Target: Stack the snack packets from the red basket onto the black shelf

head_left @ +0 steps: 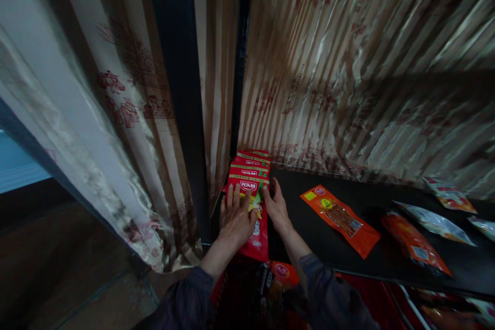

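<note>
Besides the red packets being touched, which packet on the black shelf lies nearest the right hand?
The flat orange packet with yellow markings; the other loose packets lie farther from the right hand, toward the picture's right edge.

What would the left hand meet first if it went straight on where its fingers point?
Probably the farther ends of the overlapping red packets; the left hand lies on the nearest one, fingers toward them. The patterned curtain looks next, though depth there is unclear.
</note>
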A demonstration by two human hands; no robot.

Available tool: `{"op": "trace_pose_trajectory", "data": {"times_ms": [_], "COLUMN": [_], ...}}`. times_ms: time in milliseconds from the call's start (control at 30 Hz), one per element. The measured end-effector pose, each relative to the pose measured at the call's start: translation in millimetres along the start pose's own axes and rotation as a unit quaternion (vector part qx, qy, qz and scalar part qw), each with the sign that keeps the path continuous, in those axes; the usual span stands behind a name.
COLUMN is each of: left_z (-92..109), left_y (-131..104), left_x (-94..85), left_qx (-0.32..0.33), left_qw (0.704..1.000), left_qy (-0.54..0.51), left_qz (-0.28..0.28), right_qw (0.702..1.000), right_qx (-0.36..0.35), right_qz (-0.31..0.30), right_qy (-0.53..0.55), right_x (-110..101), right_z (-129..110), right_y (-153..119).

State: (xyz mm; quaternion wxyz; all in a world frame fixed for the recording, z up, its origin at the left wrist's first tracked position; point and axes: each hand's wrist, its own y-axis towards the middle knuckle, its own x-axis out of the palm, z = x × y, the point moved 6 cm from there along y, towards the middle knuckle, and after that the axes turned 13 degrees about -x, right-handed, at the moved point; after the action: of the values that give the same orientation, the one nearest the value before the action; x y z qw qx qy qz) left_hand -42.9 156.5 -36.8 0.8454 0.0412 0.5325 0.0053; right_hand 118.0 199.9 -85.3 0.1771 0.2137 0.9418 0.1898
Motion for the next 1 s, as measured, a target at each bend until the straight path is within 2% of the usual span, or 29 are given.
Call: {"op": "trace_pose_trajectory", "data": {"times_ms": [100, 200, 333, 533, 700, 1000], "left_z": [-1, -5, -13, -24, -26, -36], "left_y": [2, 7, 13, 19, 25, 28], "left_x": [-0.5, -1.1, -4.5, -10.4, -8.8, -3.4], "left_qx": [-0.006, -0.022, -0.069, -0.138, -0.125, -0.18], "left_qw": [1.0, 0.999, 0.995, 0.98, 0.968, 0.946], "left_qy": [-0.013, -0.04, -0.062, -0.143, -0.217, -0.268], "left_qz": [-0.003, 0.008, 0.026, 0.011, 0.029, 0.017], "right_qw": [0.998, 0.997, 0.997, 0.994, 0.996, 0.998], "right_qx": [0.032, 0.028, 0.022, 0.03, 0.05, 0.029], "right_qz": [-0.004, -0.016, -0.011, 0.013, -0.02, -0.02], "right_qy": [0.052, 0.066, 0.067, 0.102, 0.068, 0.046], "right_x": [0, 1, 0, -1, 1, 4], "right_z": [6, 2, -1, -3, -5, 8], "right_y": [-8, -11, -12, -13, -12, -11]}}
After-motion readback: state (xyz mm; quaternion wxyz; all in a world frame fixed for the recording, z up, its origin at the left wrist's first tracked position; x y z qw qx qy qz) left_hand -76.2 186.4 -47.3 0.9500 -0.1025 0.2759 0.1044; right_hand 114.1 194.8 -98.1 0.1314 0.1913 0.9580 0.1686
